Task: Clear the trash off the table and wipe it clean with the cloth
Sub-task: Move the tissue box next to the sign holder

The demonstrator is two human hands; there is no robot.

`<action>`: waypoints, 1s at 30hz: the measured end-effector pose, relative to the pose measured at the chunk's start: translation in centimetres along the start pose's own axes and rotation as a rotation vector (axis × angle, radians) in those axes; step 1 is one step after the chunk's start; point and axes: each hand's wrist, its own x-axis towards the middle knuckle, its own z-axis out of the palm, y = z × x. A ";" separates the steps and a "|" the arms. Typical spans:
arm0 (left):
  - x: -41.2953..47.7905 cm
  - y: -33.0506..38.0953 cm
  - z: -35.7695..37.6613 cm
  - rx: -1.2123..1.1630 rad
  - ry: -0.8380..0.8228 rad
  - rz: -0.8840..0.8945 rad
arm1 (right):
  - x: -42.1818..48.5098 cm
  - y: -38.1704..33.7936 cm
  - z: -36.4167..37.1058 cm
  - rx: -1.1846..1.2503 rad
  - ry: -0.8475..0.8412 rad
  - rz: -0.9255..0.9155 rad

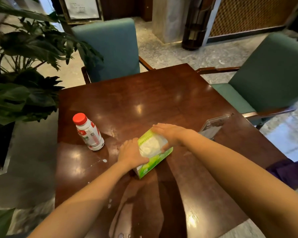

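One head-worn wide-angle view looks forward and down — close over the tabletop [162,100], chairs [110,48] beyond the fingers [126,145].

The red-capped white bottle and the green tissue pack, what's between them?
Only wet, shiny brown wooden table between bottle and tissue pack, besides the left hand gripping the pack, head view.

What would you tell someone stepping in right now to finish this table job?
Left hand grips the near side of the green tissue pack; right hand presses on its far side.
Red-capped bottle stands upright to the left on the table.
White spill drops lie near the bottle, more wet patches at the near edge.
Purple cloth sits at the right edge, untouched.
Done: nothing visibly cleared. Left: remove bottle and pack, then wipe.
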 end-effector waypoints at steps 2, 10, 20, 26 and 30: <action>0.1 -0.1 -0.6 0.024 -0.004 0.040 | -1.7 0.6 -1.0 0.018 0.031 0.048; 2.5 1.5 -4.2 0.030 0.007 0.129 | -10.9 7.0 -6.4 0.222 0.028 0.320; 7.9 9.3 -6.5 -0.035 0.020 0.201 | -13.1 11.4 -3.1 0.061 0.162 0.360; 11.4 13.7 -6.1 0.001 0.033 0.226 | -14.5 14.8 -3.0 0.014 0.292 0.297; 13.9 16.6 -5.1 0.038 0.027 0.265 | -17.4 18.4 -5.1 0.057 0.336 0.331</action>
